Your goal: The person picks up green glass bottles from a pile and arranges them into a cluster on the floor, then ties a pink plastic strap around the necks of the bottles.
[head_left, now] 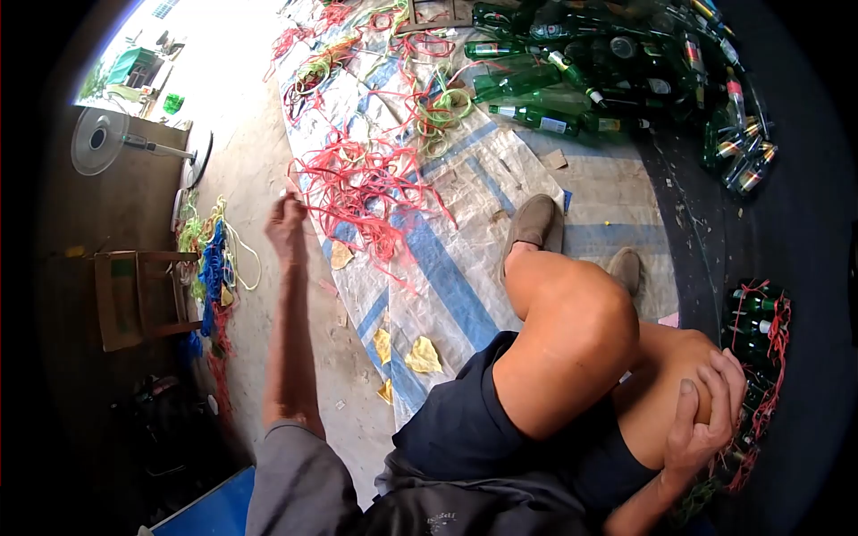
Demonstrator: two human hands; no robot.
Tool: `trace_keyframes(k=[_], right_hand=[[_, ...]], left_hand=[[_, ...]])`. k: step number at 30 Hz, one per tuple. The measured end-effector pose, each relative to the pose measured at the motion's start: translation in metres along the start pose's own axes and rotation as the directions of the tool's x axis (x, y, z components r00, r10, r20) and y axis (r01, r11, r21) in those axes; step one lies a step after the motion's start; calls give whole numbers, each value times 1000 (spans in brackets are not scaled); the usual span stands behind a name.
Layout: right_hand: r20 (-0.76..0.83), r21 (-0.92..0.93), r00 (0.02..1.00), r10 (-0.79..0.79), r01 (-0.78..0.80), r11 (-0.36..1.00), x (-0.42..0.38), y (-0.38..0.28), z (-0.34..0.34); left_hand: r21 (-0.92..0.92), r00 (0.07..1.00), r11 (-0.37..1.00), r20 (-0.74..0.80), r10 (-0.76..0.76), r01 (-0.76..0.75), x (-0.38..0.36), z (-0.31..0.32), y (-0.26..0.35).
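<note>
My left hand is stretched forward with its fingers closed together. A small whitish bit shows at the fingertips, too small to name. Close beside that hand lies a tangled heap of red plastic strapping, spread on a white and blue striped sheet. Whether a strand is caught in the fingers cannot be seen. My right hand rests over my bent right knee, fingers lying spread on it, with nothing held. Just right of that knee stand green bottles bound with red strapping.
A large pile of green glass bottles lies at the upper right. Green strapping is strewn near the top. A fan, a wooden chair hung with blue strapping and a black bag are at left.
</note>
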State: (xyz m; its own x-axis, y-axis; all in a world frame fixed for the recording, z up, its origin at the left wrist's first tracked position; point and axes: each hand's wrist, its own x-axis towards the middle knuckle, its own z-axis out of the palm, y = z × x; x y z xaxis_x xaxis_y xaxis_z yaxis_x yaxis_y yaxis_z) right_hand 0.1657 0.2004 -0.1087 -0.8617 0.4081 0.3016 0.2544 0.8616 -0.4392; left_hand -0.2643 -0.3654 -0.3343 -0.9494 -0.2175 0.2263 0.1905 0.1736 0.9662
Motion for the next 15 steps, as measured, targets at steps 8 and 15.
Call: trace_keyframes(k=[8, 15], right_hand=[[-56, -7, 998, -14, 14, 1000, 4, -6, 4], [-58, -14, 998, 8, -8, 1000, 2, -5, 2]], left_hand=[[501, 982, 862, 189, -18, -81, -50, -3, -51], [656, 918, 744, 362, -162, -127, -233, 43, -87]])
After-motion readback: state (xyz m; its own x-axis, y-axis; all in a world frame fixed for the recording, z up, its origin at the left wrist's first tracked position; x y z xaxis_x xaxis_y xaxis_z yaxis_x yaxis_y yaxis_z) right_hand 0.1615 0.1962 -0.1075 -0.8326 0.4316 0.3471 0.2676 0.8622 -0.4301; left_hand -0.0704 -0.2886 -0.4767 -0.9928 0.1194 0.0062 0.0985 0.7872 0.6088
